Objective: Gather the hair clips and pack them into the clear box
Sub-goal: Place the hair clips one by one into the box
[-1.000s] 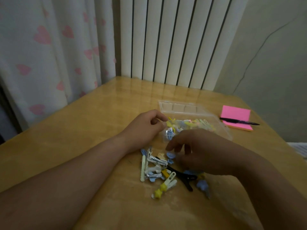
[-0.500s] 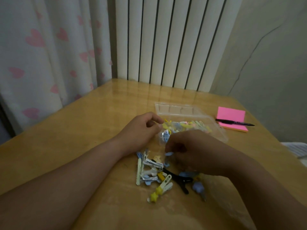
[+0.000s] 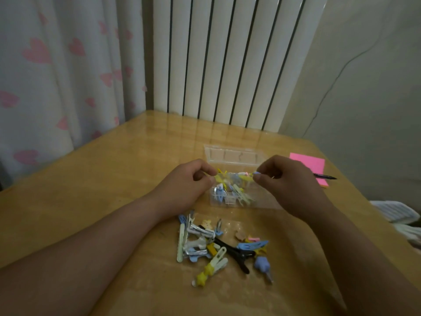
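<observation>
Head view: right hand (image 3: 293, 185) pinches a small clip (image 3: 256, 172) directly over the clear box (image 3: 264, 201) — left hand (image 3: 184, 185) curls at its left rim, hold unclear.

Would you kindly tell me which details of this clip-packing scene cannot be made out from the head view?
Head view only:
1. Whether the left hand pinches the rim of the clear box or a yellow clip: its fingers cover the contact.
2. The shape of the small clip pinched by the right hand: tiny, half hidden by fingers.
3. The left end of the pen: behind the right hand.
</observation>
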